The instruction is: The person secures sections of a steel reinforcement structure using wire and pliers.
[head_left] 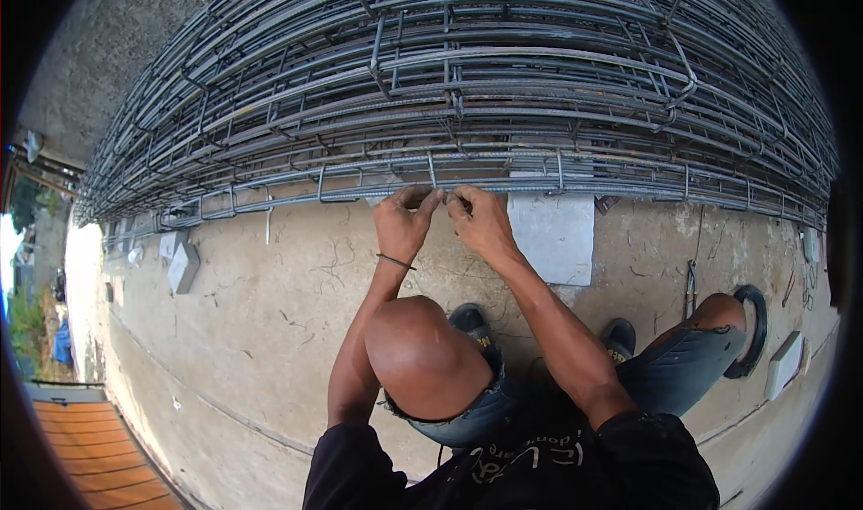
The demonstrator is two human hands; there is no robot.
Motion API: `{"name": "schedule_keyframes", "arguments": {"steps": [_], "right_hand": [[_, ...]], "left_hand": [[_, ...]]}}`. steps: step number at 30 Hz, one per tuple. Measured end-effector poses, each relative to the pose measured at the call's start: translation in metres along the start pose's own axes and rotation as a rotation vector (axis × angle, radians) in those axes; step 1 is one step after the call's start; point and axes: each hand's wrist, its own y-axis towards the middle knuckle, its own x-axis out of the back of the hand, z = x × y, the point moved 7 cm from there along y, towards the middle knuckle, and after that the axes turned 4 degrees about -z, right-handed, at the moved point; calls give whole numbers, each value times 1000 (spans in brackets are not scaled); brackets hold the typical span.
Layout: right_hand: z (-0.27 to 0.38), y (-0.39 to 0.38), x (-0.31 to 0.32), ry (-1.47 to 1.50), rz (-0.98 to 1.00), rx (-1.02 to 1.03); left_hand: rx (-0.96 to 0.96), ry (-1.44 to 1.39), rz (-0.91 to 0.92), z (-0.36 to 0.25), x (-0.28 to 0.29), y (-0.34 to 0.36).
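Note:
Both hands meet at the near lower bar of a long steel rebar cage (pixel 503 188), beside one of its upright stirrups (pixel 431 170). My left hand (pixel 404 221) has thumb and forefinger pinched together against the bar. Close by on the right, my right hand (pixel 481 227) is also closed, its curled fingertips almost touching the left ones. Whatever sits between the fingertips is too small to make out. A dark band (pixel 396 262) circles my left wrist.
More stacked cages (pixel 539 61) rise beyond. A grey slab (pixel 553 240) lies under the near bars. Pincers (pixel 690 287) and a black ring-shaped object (pixel 758 330) lie by my right knee. Grey blocks (pixel 183 269) and wire scraps (pixel 337 260) dot the concrete floor.

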Motion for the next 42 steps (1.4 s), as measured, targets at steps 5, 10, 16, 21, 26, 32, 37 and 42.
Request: {"name": "schedule_keyframes", "arguments": {"steps": [5,10,16,21,26,32,37,42], "right_hand": [[-4,2,-2,26,-12,-2],[26,12,-4,-196,14,139],[81,5,-28,-507,205,638],[82,-1,-30,-683,369,655],[-9,-2,12,185,357,-363],[-38,-25,-31,808,311,-689],[-31,-19,-45,929,184,-716],[-32,-18,-52,1116,154,-858]], "left_hand": [[23,11,-82,17,-3,-4],[-358,18,-356,1,-2,-36],[-436,18,-407,6,-14,-58],[-175,-249,-262,35,-28,-73],[309,-597,-201,43,12,-32],[-65,252,148,-3,3,29],[-1,262,478,22,-22,50],[161,170,829,27,-39,59]]}}
